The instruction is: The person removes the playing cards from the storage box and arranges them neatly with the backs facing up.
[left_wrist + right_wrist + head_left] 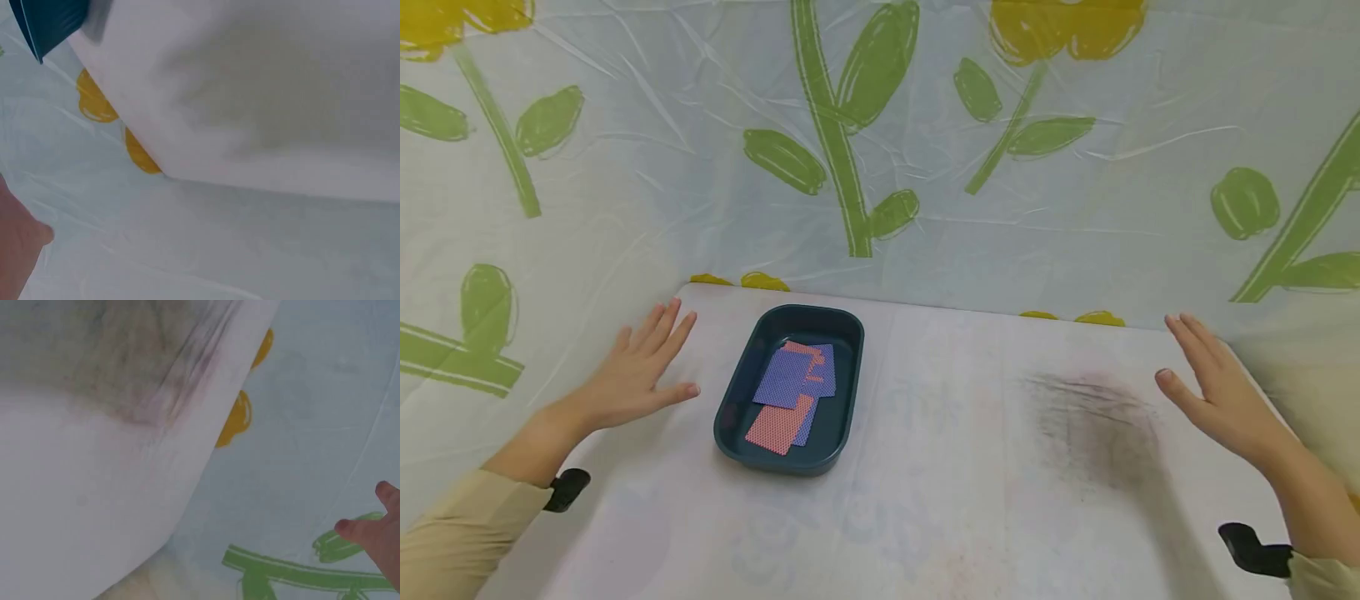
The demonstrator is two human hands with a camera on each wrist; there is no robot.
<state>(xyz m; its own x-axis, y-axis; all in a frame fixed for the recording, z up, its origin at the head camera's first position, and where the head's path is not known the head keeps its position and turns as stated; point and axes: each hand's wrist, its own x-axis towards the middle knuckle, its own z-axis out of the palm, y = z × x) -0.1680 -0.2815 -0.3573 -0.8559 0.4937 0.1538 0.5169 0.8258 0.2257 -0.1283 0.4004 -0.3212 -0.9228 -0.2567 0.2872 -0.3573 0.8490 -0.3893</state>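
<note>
A dark teal tray (727, 417) stands on the white table, left of the middle. Inside it lie several overlapping flat pieces with a fine dotted pattern, among them a blue piece (781, 379) and a red piece (778, 425). To the tray's left, my left hand (636, 371) is held with fingers straight and spread, touching nothing. My right hand (1221, 400) is at the far right, fingers straight and thumb apart, with nothing in it. A corner of the tray (53, 25) shows in the left wrist view. Only parts of each hand appear in the wrist views.
The white table (955, 442) bears a dark smudged patch (1097, 425) on its right side. Behind and beside it hangs a pale plastic sheet (700, 192) printed with green stems and yellow flowers. Black straps (1255, 550) sit on both wrists.
</note>
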